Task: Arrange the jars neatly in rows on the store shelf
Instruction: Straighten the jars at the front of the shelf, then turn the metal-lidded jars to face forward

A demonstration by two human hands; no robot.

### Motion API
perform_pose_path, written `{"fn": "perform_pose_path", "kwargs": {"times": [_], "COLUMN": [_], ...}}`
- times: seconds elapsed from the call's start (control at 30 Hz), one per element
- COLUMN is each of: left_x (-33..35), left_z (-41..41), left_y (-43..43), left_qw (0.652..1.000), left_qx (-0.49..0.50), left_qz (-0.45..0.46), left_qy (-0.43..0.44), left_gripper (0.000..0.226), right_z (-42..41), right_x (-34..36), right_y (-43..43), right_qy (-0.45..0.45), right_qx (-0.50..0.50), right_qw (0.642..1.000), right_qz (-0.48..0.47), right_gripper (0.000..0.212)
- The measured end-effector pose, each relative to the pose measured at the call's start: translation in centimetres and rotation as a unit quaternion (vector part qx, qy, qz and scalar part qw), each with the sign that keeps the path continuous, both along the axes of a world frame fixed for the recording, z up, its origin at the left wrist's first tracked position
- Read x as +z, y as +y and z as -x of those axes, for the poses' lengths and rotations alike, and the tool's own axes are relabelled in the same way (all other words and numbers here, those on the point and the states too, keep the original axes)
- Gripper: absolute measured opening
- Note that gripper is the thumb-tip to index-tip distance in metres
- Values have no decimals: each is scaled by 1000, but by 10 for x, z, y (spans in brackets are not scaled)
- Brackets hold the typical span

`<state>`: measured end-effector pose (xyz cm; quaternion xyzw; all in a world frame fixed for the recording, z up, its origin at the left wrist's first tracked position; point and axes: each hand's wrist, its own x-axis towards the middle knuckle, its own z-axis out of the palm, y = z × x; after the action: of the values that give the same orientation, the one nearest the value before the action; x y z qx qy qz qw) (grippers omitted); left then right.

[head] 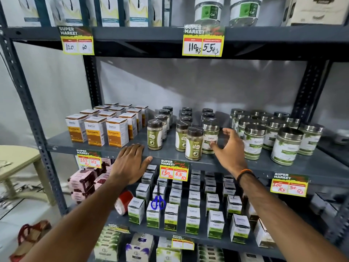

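On the middle shelf (132, 150) stand rows of small brown-lidded jars (155, 134); one of them (194, 143) stands further forward than the others. Beside it is a silver-lidded jar (210, 137) with a white and green label. A group of larger silver-lidded jars (254, 141) fills the right part. My right hand (229, 146) is spread open next to the silver-lidded jar, thumb near its label, holding nothing. My left hand (130, 163) lies flat on the shelf's front edge, fingers apart, left of the jars.
Orange turmeric boxes (96, 131) fill the shelf's left part. Price tags (174, 170) hang from the shelf edges. The shelf below holds white-green boxes (192, 220), blue scissors (158, 202) and a tape roll (123, 202). A beige stool (20, 163) stands at left.
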<state>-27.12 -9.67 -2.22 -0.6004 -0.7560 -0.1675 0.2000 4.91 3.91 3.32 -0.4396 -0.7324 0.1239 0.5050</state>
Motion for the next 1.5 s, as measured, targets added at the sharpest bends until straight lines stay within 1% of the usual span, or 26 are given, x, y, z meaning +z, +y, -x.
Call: {"fn": "perform_pose_path", "kwargs": {"times": [0.07, 0.1, 0.17, 0.3, 0.37, 0.47, 0.53, 0.6, 0.67, 0.77, 0.9, 1.0, 1.1, 1.23, 1.37, 1.5], "left_x": [-1, -1, -1, -1, 1, 6, 14, 25, 39, 64, 101, 120, 130, 132, 115, 85], "left_z": [0, 1, 1, 0, 0, -2, -8, -17, -28, -48, -95, -142, -185, -235, -272, -286], "left_y": [0, 0, 1, -1, -2, -5, -11, -19, -29, -40, -44, -38, -21, 10, 43, 67], "left_qw": [1000, 1000, 1000, 1000, 1000, 999, 998, 994, 991, 990, 990, 987, 986, 982, 983, 987], "left_qx": [-2, -2, -1, 2, 3, 1, 0, 4, 6, -1, -27, -68, -108, -154, -175, -154], "left_qz": [-1, -1, -1, 0, 6, 19, 24, 7, -23, -62, -112, -132, -123, -107, -41, 40], "left_qy": [-3, -3, -3, -2, -11, -27, -59, -106, -130, -128, -84, -57, -34, -13, -24, -33], "left_gripper": [81, 81, 81, 82, 83, 85, 83, 76, 75, 77, 72, 69, 74, 72, 73, 76], "right_z": [5, 7, 11, 12, 12, 9, 5, -2, -13, -37, -81, -123, -167, -224, -275, -300], "right_x": [3, 4, 3, 0, 0, 0, 3, 7, 14, 31, 56, 70, 79, 83, 70, 54], "right_y": [7, 9, 14, 20, 21, 18, 13, 7, -1, -13, -36, -46, -46, -43, -24, -7], "right_qy": [-30, -37, -52, -77, -82, -73, -66, -64, -62, -49, -24, -17, -8, 17, 20, 5], "right_qx": [23, 38, 61, 62, 65, 64, 58, 53, 51, 46, 43, 28, 4, -31, -73, -98], "right_qw": [997, 995, 992, 992, 991, 992, 993, 994, 994, 995, 998, 999, 1000, 999, 996, 992], "right_qz": [64, 85, 101, 82, 84, 84, 81, 77, 71, 67, 46, 34, 30, 34, 53, 74], "right_gripper": [87, 92, 85, 63, 59, 59, 59, 61, 62, 57, 57, 58, 59, 60, 58, 58]}}
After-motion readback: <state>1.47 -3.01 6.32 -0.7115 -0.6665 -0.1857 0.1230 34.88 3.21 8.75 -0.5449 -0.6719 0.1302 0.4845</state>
